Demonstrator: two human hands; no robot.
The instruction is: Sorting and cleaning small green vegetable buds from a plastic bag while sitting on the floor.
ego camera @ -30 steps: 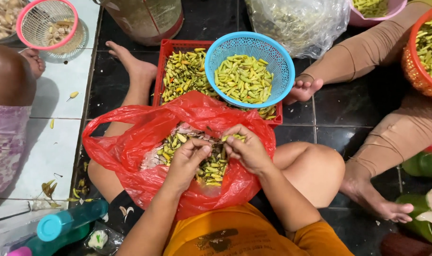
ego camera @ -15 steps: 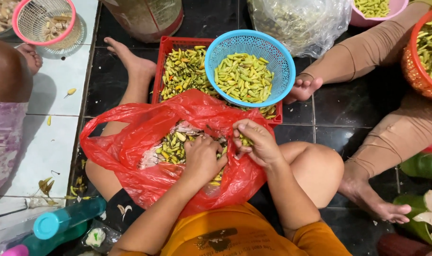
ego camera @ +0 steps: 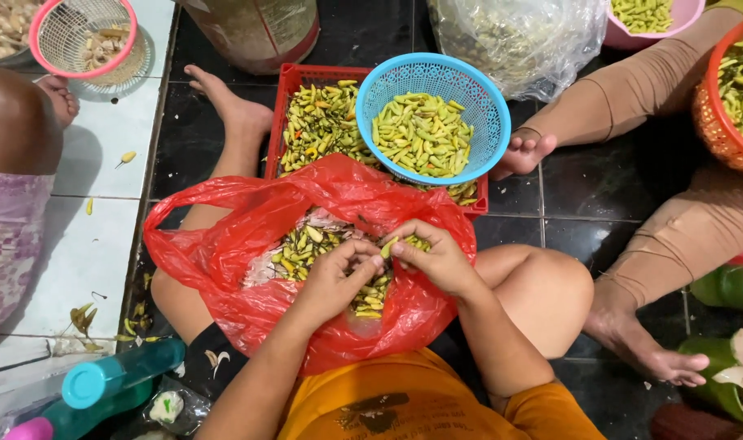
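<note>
A red plastic bag [ego camera: 224, 236] lies open on my lap, filled with small green and yellow chilli peppers [ego camera: 306, 248]. Both hands meet over the bag's middle. My left hand [ego camera: 335, 281] and my right hand [ego camera: 436, 257] pinch the same small green chilli [ego camera: 388, 247] between their fingertips. Just beyond the bag stands a blue plastic basket [ego camera: 477, 98] holding several green chillies, resting on a red crate [ego camera: 294, 81] with more chillies.
Another person's legs and bare feet [ego camera: 526, 151] stretch in from the right, beside an orange basket [ego camera: 709, 122] of chillies. A pink sieve [ego camera: 82, 37] sits far left. A clear plastic sack [ego camera: 518, 37] lies at the back. Teal bottles [ego camera: 110, 383] stand near left.
My hands have drawn together over the bag, both now pinching one chilli. The view has shifted slightly.
</note>
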